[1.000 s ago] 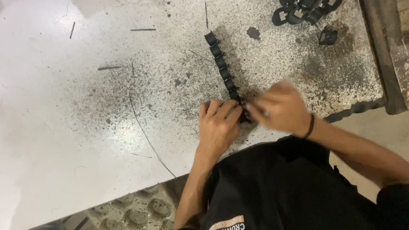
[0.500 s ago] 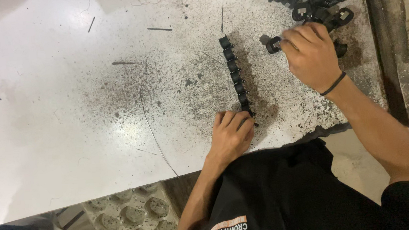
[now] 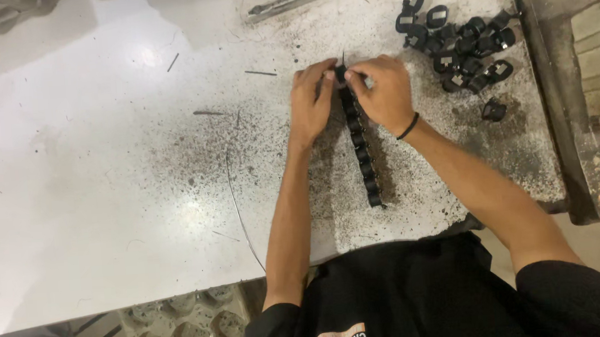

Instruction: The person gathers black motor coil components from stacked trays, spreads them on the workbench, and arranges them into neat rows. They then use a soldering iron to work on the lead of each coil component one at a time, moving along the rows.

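Item: row of small black clips point(image 3: 360, 149), strung in a straight line on the white worktop point(image 3: 89, 206), running from your fingertips at its far end down toward the near edge of the table. A thin dark pin or wire end seems to stick up at the far end, between your hands (too fine to be sure).

Hands: your left hand point(image 3: 311, 103) and right hand point(image 3: 382, 92) meet at the far end of the row, fingers curled inward, thumbs and forefingers pinching the endmost clip from either side. Whether a fresh clip sits in the pinch, you cannot tell; the fingers cover it.

Handling: keep the pinch low and square to the line, so the end piece seats flush with its neighbour and does not cock sideways. Press along the row, not across it, or the loose near end is likely to swing. Steady the neighbouring clips with your left fingers while the right does the pressing.

Stock: heap of loose black clips point(image 3: 458, 45), up and to the right of your right hand, with one stray clip point(image 3: 494, 110) lying apart below it.

Surroundings: dark grit and filings spread under the row; short metal slivers to the left; a long thin wire point(image 3: 234, 195) curving toward the table's near edge; a wristband point(image 3: 408, 126) on your right wrist.
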`<state>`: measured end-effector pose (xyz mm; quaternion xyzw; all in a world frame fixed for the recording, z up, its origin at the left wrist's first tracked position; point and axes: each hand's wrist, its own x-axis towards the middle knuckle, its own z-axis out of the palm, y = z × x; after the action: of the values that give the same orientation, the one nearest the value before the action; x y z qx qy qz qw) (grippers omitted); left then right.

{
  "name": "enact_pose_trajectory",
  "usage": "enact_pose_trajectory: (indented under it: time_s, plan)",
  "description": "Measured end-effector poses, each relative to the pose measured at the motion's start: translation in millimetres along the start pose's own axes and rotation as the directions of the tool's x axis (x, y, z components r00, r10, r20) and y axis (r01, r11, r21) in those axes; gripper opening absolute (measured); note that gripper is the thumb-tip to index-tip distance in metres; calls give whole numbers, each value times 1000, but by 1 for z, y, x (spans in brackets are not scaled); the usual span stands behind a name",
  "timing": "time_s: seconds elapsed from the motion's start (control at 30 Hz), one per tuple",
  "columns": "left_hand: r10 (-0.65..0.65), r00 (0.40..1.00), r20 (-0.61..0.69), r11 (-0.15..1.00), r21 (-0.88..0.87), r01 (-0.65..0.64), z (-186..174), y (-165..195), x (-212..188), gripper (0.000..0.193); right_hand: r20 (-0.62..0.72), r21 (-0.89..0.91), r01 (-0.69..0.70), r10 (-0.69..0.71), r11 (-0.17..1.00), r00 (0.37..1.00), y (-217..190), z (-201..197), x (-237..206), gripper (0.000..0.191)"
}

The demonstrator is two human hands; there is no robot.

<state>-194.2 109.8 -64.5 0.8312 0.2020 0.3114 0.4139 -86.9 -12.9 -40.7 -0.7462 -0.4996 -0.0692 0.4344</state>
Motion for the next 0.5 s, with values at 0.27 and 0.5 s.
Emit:
enact_pose_trajectory:
  time_s: [0.27, 0.5]
  plan:
    - [89, 996, 28, 994, 68, -91, -3, 4, 9, 25, 74, -732, 165, -163, 662, 984, 21, -49, 21, 31]
    - [71, 996, 58, 988, 137, -78, -3, 0, 8, 27, 311, -291, -94, 187, 952, 932, 25, -41, 21, 20]
